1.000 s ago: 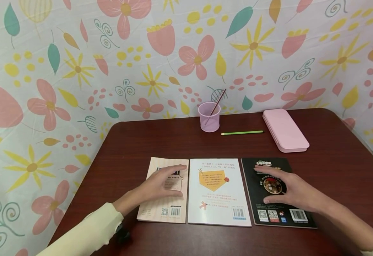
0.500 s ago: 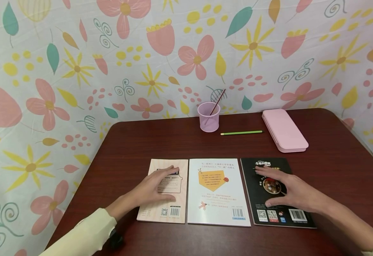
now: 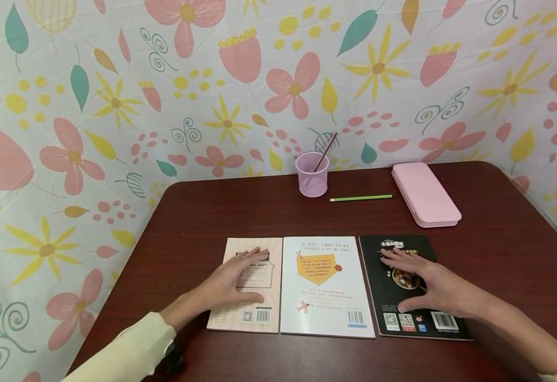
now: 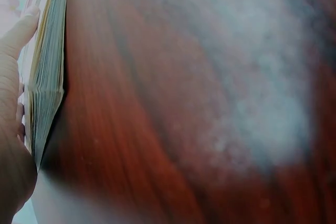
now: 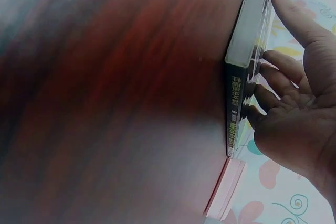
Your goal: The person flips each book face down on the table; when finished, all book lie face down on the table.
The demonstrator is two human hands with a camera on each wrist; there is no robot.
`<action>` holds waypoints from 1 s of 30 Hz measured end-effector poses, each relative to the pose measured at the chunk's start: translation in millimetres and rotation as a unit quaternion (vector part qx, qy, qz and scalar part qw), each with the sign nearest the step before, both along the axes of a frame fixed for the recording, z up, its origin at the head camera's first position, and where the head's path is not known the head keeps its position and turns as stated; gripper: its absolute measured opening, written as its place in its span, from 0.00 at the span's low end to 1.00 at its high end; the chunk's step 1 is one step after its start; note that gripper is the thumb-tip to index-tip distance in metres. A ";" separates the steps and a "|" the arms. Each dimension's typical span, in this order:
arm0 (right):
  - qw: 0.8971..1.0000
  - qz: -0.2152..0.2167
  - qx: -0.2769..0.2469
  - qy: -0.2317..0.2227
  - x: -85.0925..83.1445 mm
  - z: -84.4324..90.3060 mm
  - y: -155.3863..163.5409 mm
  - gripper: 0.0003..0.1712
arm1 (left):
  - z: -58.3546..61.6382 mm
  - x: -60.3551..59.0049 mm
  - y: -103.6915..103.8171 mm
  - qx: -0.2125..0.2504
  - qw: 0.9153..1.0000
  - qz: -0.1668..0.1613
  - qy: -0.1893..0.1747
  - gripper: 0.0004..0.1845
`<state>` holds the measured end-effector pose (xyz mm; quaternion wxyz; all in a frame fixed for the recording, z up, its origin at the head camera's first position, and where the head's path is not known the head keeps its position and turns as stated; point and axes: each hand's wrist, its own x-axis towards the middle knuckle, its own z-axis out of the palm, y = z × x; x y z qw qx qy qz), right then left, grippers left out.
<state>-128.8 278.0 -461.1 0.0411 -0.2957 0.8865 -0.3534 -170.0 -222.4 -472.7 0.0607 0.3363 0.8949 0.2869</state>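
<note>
Three books lie face down in a row: a beige book [image 3: 259, 294] at left, a white book [image 3: 323, 302] in the middle and a black book [image 3: 388, 289] at right. My left hand [image 3: 228, 281] rests on the beige book with fingers and thumb spread. My right hand [image 3: 443, 286] rests on the black book in the same spread way. From the left wrist, the left hand [image 4: 13, 103] lies over the page edges [image 4: 50, 66]. In the right wrist view the right hand [image 5: 304, 103] has fingertips on the black book's cover, its spine [image 5: 234, 108] showing.
Behind the books stand a purple mesh pen cup [image 3: 313, 183] with a dark pencil [image 3: 326, 151] in it, a green pencil [image 3: 362, 198] and a pink pencil case [image 3: 426, 193]. All sit on a dark brown table [image 3: 211, 212] against a flower-printed cloth [image 3: 140, 106].
My left hand has moved left and settled onto the beige book, which has shifted very slightly right toward the white book. My right hand has barely moved on the black book.
</note>
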 end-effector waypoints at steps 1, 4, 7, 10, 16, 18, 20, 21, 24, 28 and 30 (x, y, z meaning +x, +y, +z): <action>1.000 0.000 0.000 0.001 0.0 -0.1 -0.6 0.55 | -0.3 -0.2 0.4 0.000 1.000 -0.001 -0.001 0.53; 1.000 0.000 0.003 0.003 -0.1 0.0 -2.7 0.56 | -0.7 -0.3 1.5 -0.001 1.000 -0.001 -0.002 0.53; 1.000 -0.001 0.004 0.002 0.0 0.1 -4.2 0.56 | -1.2 -0.2 2.5 0.001 1.000 -0.002 -0.002 0.52; 1.000 -0.003 0.005 -0.004 0.2 0.8 -5.4 0.56 | -1.1 0.0 3.7 0.004 1.000 -0.004 -0.001 0.52; 1.000 -0.003 0.008 -0.003 0.0 1.9 -8.2 0.56 | -0.7 0.2 6.2 0.007 1.000 -0.006 0.005 0.52; 1.000 -0.005 0.011 -0.003 0.0 1.9 -8.8 0.56 | -0.8 0.2 6.7 0.007 1.000 -0.005 0.006 0.52; 1.000 -0.006 0.012 -0.006 0.3 2.1 -9.3 0.56 | -1.1 0.4 7.0 0.008 1.000 -0.003 0.007 0.52; 1.000 -0.006 0.012 -0.006 0.4 2.2 -9.5 0.57 | -1.3 0.4 7.2 0.008 1.000 -0.002 0.008 0.52; 1.000 -0.005 0.010 -0.003 0.6 2.1 -9.9 0.56 | -1.8 0.3 7.9 0.007 1.000 0.000 0.010 0.51; 1.000 -0.010 0.011 -0.012 0.6 2.9 -10.1 0.57 | -1.9 0.5 8.5 0.008 1.000 0.003 0.013 0.52; 0.999 -0.016 0.012 -0.026 0.4 3.8 -10.0 0.57 | -1.8 0.6 8.9 0.009 1.000 0.004 0.015 0.52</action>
